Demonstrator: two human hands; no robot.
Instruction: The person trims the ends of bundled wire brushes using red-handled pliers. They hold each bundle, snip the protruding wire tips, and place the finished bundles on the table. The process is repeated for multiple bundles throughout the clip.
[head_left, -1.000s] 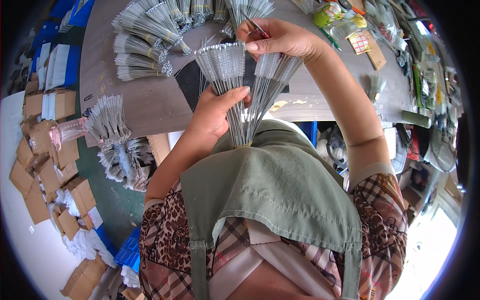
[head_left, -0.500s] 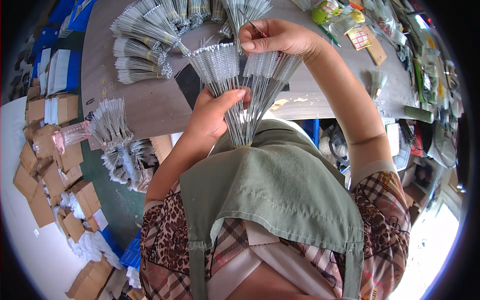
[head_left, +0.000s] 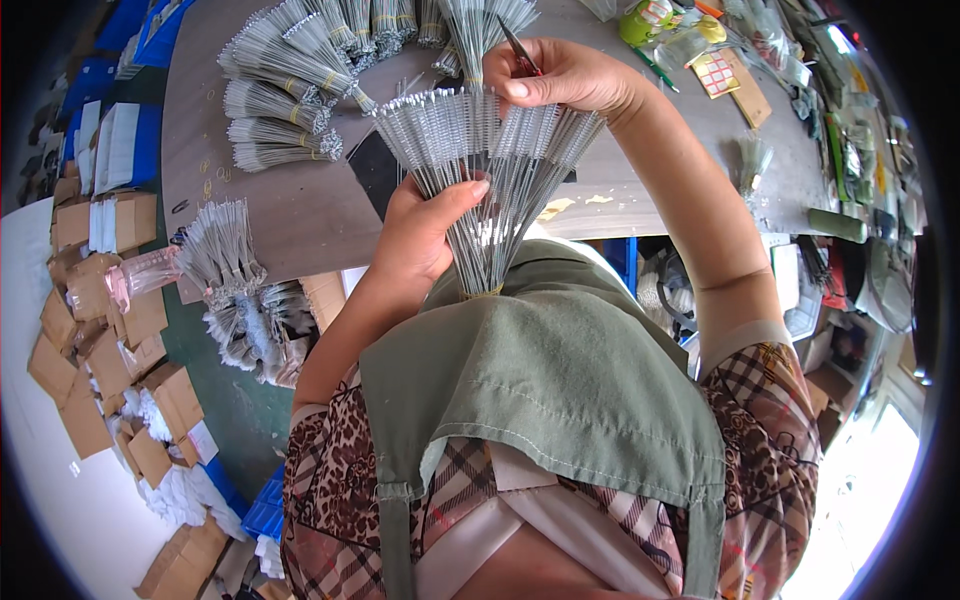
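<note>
My left hand (head_left: pixel 420 235) grips a fanned bundle of thin wire brushes (head_left: pixel 480 165) by its stems, just above my green apron (head_left: pixel 560 370). The brush heads spread out in an arc over the grey table (head_left: pixel 300 215). At the top of the fan my right hand (head_left: pixel 560 75) pinches among the brush tips and also holds a small pair of scissors (head_left: pixel 520 45), whose blades stick up between the fingers.
Several tied bundles of the same brushes (head_left: pixel 290 85) lie on the table's far left. More brushes (head_left: pixel 225 275) stand in a clear container at the left edge. Cardboard boxes (head_left: pixel 100 350) cover the floor at left. Clutter and small packets (head_left: pixel 720 70) fill the table's right end.
The fan of brushes has spread a little wider and my right hand has shifted slightly along its top edge. My left hand keeps its grip.
</note>
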